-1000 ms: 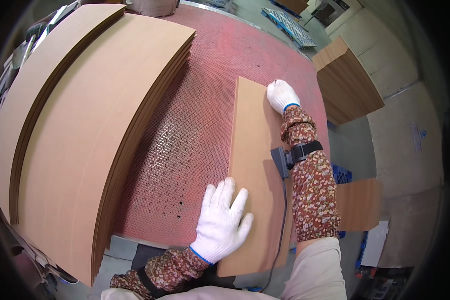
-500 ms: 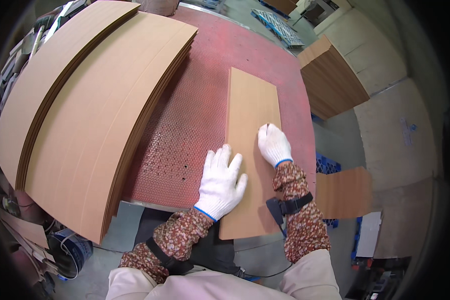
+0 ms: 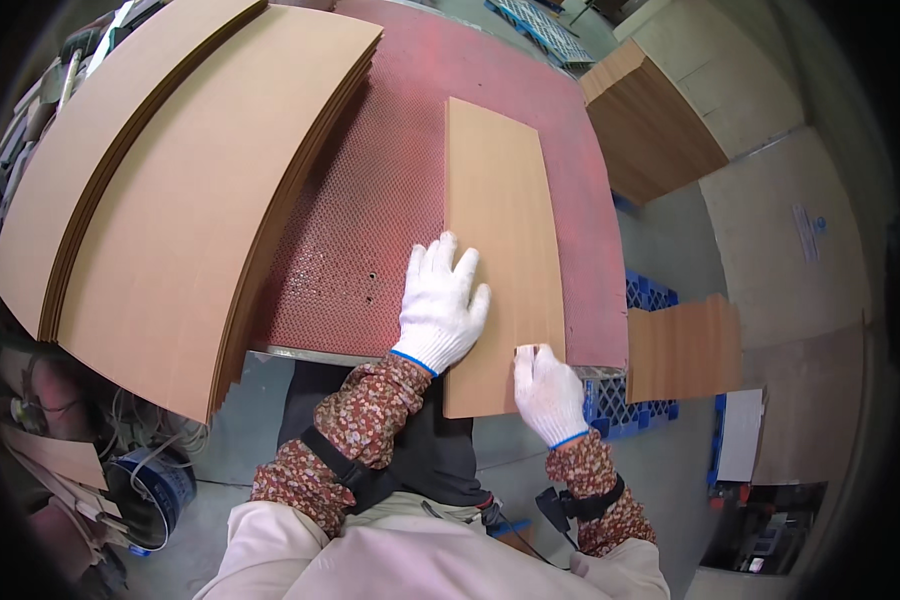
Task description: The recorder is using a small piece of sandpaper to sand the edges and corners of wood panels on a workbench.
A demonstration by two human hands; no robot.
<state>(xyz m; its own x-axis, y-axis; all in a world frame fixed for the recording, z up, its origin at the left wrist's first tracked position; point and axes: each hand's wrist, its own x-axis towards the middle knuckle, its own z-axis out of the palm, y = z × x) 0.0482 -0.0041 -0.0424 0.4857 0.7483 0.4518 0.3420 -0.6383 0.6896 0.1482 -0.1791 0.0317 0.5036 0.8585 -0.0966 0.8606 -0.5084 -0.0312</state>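
Note:
A long, narrow wood-coloured board (image 3: 500, 210) lies on the red table, its near end jutting past the table's front edge. My left hand (image 3: 442, 305), in a white knit glove, rests flat with fingers spread over the board's left edge. Low on the board's right side is my right hand (image 3: 550, 395), gloved the same way. Its fingers are pinched together against the surface around a small brownish thing, mostly hidden by the fingertips.
Two tall stacks of boards (image 3: 200, 180) stand on the left of the red table (image 3: 370, 250). More brown panels (image 3: 655, 120) and another pile (image 3: 682, 350) sit on blue pallets to the right. A blue bucket (image 3: 155, 495) stands at lower left beside scrap pieces.
My right hand has slid down the board toward its near end, fingers still pinched. My left hand stays on the left edge. The whole view has shifted slightly.

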